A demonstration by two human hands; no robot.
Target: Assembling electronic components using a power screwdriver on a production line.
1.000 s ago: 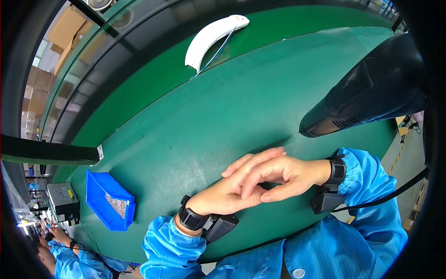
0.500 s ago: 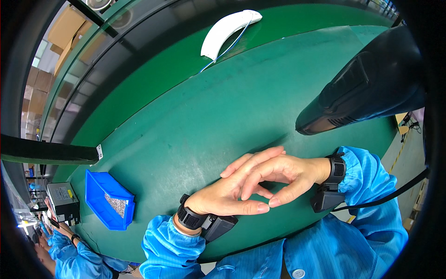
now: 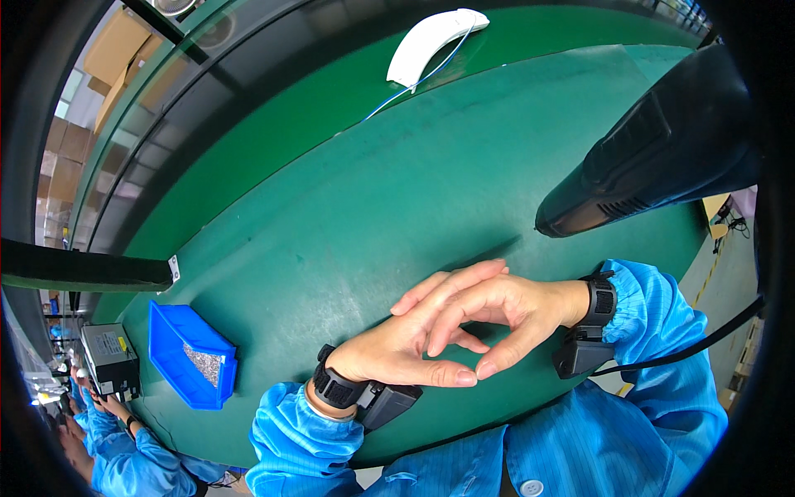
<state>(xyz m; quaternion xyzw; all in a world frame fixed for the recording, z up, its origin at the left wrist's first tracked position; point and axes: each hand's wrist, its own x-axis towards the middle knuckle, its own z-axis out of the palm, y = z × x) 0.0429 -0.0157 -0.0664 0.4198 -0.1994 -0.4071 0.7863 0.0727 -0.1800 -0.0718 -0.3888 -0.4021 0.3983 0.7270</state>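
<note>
Since neither of my hands has hold of a tool or part, I record them as unoccupied. My left hand (image 3: 396,346) lies palm down with its fingers loosely extended. My right hand (image 3: 522,313) is slack and half curled, its fingers laid across the back of the left; I judge the overlap to be a resting support, not a grip. The thumb tips are close together; contact between them cannot be confirmed.

Nearest to hand is the black tapered device (image 3: 646,149), forward and right over the green bench (image 3: 331,240), tip angled toward my hands, presumably for easy reach. The blue bin (image 3: 168,335) sits left on the bench, well apart from my hands; its walls appear to serve to confine small metallic pieces (image 3: 203,364), too fine to identify. A white curved part (image 3: 426,43) lies on the far green strip (image 3: 273,153), beyond the bench seam, with a thin cord (image 3: 385,105) trailing nearside.
</note>
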